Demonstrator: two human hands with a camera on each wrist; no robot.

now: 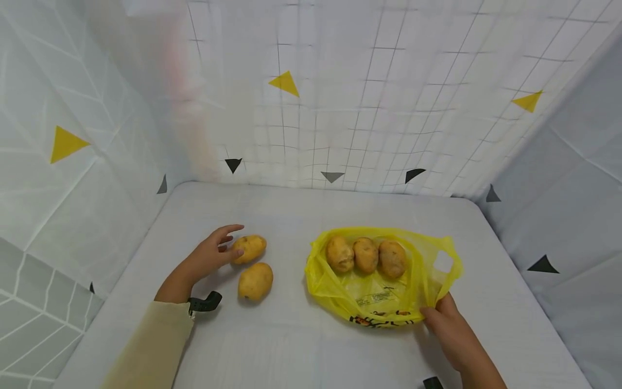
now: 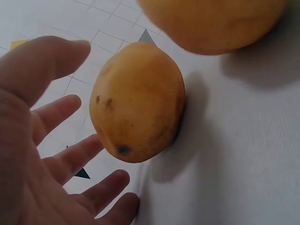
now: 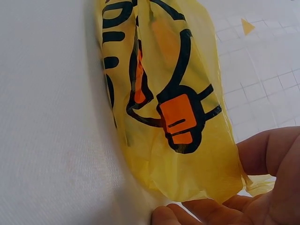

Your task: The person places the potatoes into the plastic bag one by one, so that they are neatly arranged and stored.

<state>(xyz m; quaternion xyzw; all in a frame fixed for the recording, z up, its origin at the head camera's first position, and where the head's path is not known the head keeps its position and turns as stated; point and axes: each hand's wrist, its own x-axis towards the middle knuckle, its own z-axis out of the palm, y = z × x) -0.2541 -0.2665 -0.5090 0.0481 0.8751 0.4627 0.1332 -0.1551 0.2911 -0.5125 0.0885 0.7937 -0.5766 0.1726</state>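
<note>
Three potatoes [image 1: 366, 255] lie in a row inside a yellow plastic bag [image 1: 335, 294], whose mouth faces up. At the bag's near right edge my right hand [image 1: 451, 329] pinches the plastic between thumb and fingers; the right wrist view shows the bag's printed side [image 3: 187, 173] beside the thumb. To the left, my left hand [image 1: 211, 256] reaches over a potato [image 1: 251, 248] with its fingers spread. In the left wrist view that potato [image 2: 138, 103] sits beside the loosely spread fingers; whether they touch it I cannot tell. Another potato [image 1: 255, 281] lies just nearer to me.
The white table [image 1: 291, 346] has rounded far corners. White sheeting with grid lines [image 1: 340, 108] rises behind it, carrying yellow and dark triangles. More sheeting stands at the left and right. A black strap piece [image 1: 205, 302] sits at my left wrist.
</note>
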